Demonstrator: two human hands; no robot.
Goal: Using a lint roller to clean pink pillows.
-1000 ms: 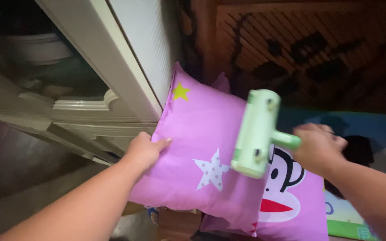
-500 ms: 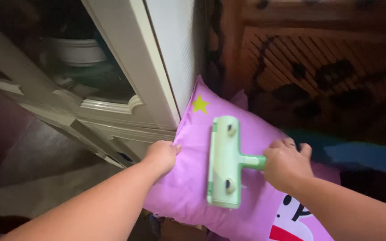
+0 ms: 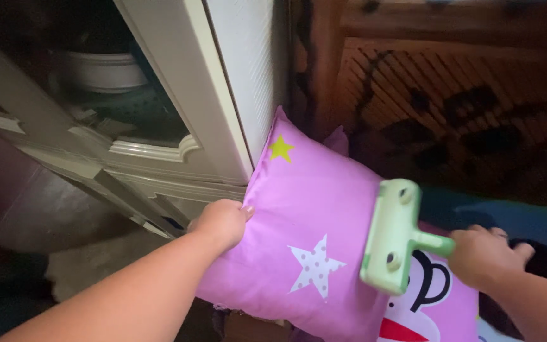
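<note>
Pink square fabric pillow, smooth cotton-like cover, printed with a small yellow star near its top corner, a white dotted star lower down and a cartoon monkey face at lower right. It stands tilted, top corner leaning against the side of the cream-white panelled wooden cabinet; lower right part runs out of frame. A second pink cushion edge pokes out behind it, barely visible.

Pale green plastic lint roller, wide boxy head with two round dark end caps, short thick handle. Head lies on the pillow face, over the monkey's ear area, slightly blurred.

Left hand: arm stretched in from lower left, fingers curled around the pillow's left edge, thumb on top, pinching the fabric. Fingertips behind the edge hidden.

Right hand: comes in from lower right, fist wrapped tight around the roller handle, knuckles up; wrist and forearm cut off at frame edge.

Behind the cabinet's glass door a white round bowl-like dish, dim and hard to read. Dark brown wooden slatted panel at upper right, with dark blotches, unclear what they are. Blue mat under the right hand, plus a black object beside it, too dark to tell. Floor lower left murky, pale fuzzy patch there.
</note>
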